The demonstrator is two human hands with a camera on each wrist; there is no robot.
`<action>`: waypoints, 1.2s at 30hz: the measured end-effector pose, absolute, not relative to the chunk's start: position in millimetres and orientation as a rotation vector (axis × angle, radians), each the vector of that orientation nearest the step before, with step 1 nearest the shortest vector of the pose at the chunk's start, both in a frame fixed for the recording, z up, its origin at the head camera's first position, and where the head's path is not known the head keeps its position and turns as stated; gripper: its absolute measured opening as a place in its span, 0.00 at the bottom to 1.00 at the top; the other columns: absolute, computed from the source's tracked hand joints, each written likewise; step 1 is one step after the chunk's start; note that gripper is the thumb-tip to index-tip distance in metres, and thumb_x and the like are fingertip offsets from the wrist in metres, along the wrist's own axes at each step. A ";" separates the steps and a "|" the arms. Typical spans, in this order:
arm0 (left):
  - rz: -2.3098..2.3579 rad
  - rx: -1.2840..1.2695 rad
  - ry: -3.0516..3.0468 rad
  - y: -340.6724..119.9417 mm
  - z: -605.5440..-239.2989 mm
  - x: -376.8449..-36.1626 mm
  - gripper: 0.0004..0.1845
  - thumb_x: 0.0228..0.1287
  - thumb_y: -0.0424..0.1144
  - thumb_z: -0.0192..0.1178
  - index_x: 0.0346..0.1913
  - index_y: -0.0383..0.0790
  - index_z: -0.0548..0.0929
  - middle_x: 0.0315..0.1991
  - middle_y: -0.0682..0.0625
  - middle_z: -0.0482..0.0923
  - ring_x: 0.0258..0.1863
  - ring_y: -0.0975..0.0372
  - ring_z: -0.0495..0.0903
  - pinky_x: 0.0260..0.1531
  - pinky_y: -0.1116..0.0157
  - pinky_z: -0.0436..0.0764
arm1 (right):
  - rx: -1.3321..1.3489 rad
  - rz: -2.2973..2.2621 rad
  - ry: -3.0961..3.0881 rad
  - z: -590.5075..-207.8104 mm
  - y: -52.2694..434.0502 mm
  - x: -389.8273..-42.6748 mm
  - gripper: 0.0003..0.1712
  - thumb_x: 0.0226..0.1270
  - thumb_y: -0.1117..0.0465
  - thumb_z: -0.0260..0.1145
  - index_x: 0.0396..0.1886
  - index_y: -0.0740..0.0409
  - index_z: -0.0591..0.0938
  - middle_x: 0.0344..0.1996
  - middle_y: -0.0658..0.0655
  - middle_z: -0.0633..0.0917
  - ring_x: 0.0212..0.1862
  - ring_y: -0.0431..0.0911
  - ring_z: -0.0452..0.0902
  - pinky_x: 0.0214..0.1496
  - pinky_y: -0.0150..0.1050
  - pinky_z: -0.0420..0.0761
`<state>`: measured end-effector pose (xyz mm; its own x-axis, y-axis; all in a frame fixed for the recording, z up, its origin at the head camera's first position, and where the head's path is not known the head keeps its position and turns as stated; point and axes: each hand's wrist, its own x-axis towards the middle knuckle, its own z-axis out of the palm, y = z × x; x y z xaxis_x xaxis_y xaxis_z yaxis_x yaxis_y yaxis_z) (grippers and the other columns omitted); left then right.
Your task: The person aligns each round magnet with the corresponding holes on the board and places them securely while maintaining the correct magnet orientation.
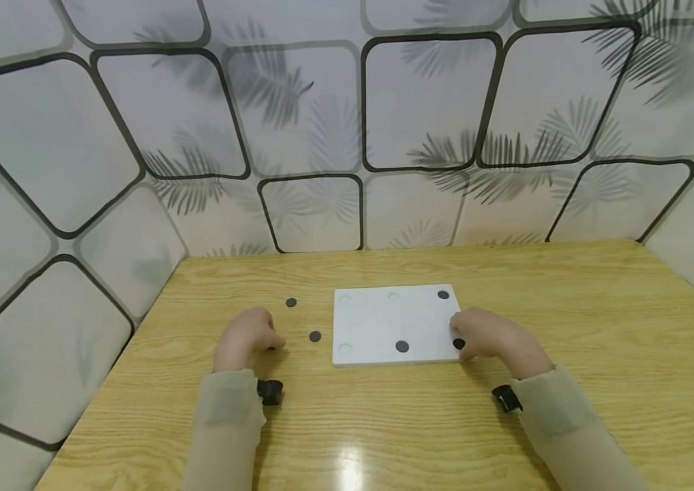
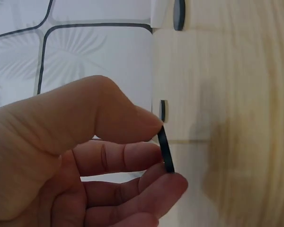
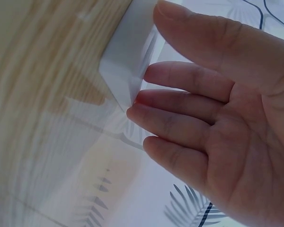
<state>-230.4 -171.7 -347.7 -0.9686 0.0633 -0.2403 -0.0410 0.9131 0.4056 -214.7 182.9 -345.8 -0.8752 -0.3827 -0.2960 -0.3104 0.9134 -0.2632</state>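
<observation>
In the left wrist view my left hand (image 1: 247, 335) pinches a thin black disc (image 2: 165, 150) on edge between thumb and fingertips, just above the wooden table. A white rectangular board (image 1: 378, 320) lies flat at the middle. Black discs sit at its far right corner (image 1: 443, 294), near-side middle (image 1: 402, 346) and near right corner (image 1: 459, 344). Faint round recesses show at three other spots on it. My right hand (image 1: 488, 336) is at the board's right edge; in the right wrist view its fairly straight fingertips touch the edge, thumb spread apart.
Two loose black discs, one farther back (image 1: 291, 302) and one nearer (image 1: 315, 336), lie on the wooden table (image 1: 335, 423) between my left hand and the board. A patterned curtain-like wall (image 1: 310, 211) borders the table's back and sides.
</observation>
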 end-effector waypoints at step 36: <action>0.367 0.383 2.958 -95.9 -344.0 -222.4 0.19 0.40 0.32 0.61 0.10 0.43 0.59 0.10 0.54 0.52 0.12 0.64 0.52 0.13 0.68 0.56 | -0.554 -0.265 2.733 -348.5 184.2 -217.1 0.12 0.45 0.68 0.69 0.25 0.60 0.72 0.19 0.52 0.68 0.25 0.44 0.62 0.27 0.37 0.62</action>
<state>-222.4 -95.9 -344.0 -0.9582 0.2667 -0.1032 0.2334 0.9379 0.2567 -217.1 184.2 -348.5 -0.8664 -0.4067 -0.2895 -0.3434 0.9065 -0.2457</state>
